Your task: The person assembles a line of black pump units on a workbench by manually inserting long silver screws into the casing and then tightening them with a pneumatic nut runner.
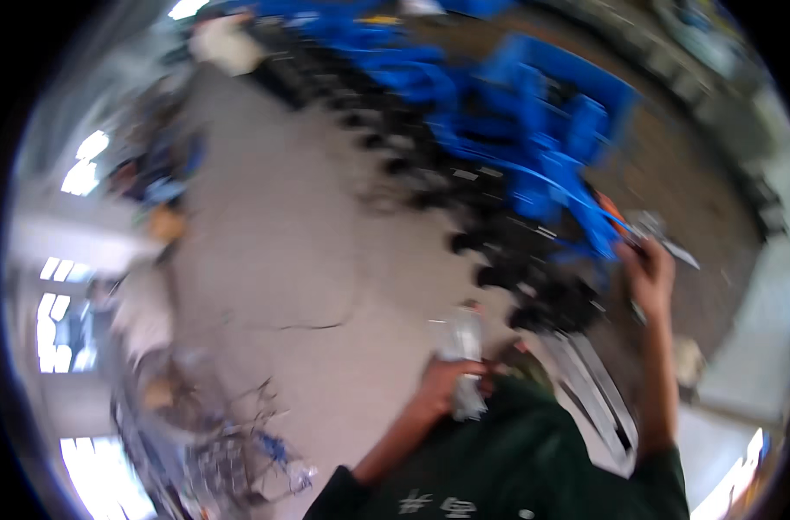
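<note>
In the lower middle, my left hand (454, 381) is wrapped round a clear plastic bottle (464, 336), held upright in front of my dark green top. The bottle has a reddish cap. To the right, my right hand (650, 276) reaches up with its fingers curled together at the end of a thin blue hose (561, 184). Blur hides what these fingers hold. An orange piece (611, 212) and a pale, shiny thing (672, 243) lie just beyond them.
A long blue machine frame (533, 113) with a row of black parts (464, 191) runs from top left toward me. Metal rails (590, 390) lie beside my right arm. Clutter and a wire rack (226, 459) stand on the left. A thin cable (312, 327) crosses the pale floor.
</note>
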Available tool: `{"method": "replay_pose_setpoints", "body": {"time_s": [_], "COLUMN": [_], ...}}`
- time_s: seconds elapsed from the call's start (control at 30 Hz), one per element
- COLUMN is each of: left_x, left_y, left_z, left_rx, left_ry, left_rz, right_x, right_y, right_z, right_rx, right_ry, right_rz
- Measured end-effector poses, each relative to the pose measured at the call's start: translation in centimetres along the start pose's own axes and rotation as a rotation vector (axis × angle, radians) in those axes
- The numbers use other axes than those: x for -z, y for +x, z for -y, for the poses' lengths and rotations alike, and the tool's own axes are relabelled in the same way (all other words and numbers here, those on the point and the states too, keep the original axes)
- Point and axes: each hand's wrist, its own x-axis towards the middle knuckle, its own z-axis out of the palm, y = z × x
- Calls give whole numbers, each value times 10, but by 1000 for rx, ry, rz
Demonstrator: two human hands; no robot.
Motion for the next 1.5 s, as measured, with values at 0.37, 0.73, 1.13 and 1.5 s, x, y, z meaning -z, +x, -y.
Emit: {"method": "replay_pose_setpoints", "body": {"time_s": [0.37, 0.73, 1.13, 1.5], "left_x": [24, 33, 27, 25], "left_y": [-8, 9, 34, 30], "left_z": [19, 8, -30, -48], "left_rx": [-110, -9, 56, 9], "left_ry": [-170, -211, -210, -165], "left_rz": [-78, -106, -78, 25], "right_x": [-6, -12, 0, 24], "right_y": [-6, -11, -20, -26], "right_z": [17, 26, 35, 81], "right_rx": [-31, 122, 80, 106], "right_ry": [299, 59, -22, -240], "right_rz": [136, 94, 88, 135]}}
